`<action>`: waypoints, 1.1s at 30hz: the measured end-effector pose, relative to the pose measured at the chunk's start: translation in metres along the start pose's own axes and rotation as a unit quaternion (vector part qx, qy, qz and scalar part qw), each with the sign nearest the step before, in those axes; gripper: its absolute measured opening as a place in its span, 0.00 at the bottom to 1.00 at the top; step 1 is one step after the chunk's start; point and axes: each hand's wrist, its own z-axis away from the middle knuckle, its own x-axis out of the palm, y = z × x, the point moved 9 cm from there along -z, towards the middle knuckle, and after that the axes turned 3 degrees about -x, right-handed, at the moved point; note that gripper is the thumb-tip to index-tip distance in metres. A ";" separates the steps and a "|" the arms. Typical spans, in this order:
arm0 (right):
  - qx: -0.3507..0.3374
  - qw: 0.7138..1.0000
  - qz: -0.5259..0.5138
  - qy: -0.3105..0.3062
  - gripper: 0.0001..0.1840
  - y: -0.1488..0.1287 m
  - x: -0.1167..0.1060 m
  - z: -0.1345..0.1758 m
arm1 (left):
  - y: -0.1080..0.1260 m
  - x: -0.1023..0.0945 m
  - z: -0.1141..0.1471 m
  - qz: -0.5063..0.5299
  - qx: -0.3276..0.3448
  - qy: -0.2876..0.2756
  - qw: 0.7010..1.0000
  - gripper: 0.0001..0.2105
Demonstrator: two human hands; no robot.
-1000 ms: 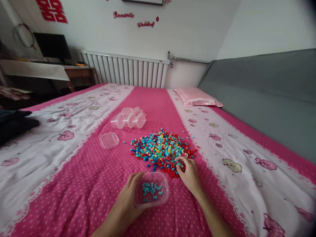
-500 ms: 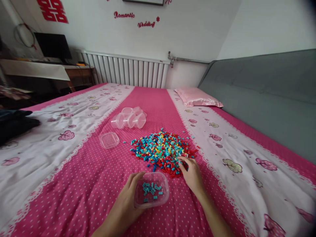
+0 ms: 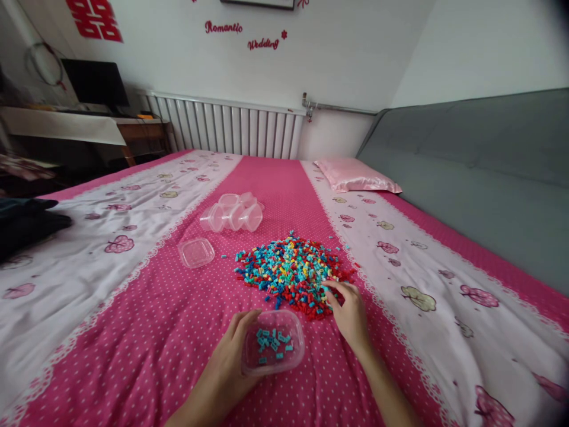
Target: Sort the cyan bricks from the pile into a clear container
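Observation:
My left hand (image 3: 231,359) grips the left side of a clear plastic container (image 3: 294,363), thumb and fingers around its wall. Several small teal building bricks (image 3: 274,341) lie loose on its bottom. Beyond it spreads a heap of small building bricks (image 3: 284,267) in red, blue, teal, yellow and cream. At the heap's near right edge is my right hand (image 3: 349,308), its index finger over the bricks and its thumb a little apart from it. I see no brick held between these fingertips.
A clear lid (image 3: 196,253) lies flat left of the heap. Behind it stand several nested clear containers (image 3: 233,213). A pink pillow (image 3: 355,175) rests farther back, near a grey padded headboard (image 3: 480,172). Dark cloth (image 3: 31,222) lies at the left edge.
My right hand has shifted slightly to the right along the heap's edge. My left hand and the container have stayed in place.

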 end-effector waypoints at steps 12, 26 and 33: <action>0.021 0.999 -0.036 -0.001 0.19 0.007 0.002 -0.001 | -0.004 0.003 0.001 0.004 -0.014 -0.015 1.000 0.37; 0.062 0.996 -0.065 0.009 0.17 0.012 0.001 0.001 | -0.011 0.006 0.006 -0.038 -0.005 -0.002 0.999 0.38; 0.063 0.995 -0.079 0.014 0.16 0.010 -0.001 0.001 | -0.015 0.007 0.009 -0.057 0.009 -0.002 0.998 0.37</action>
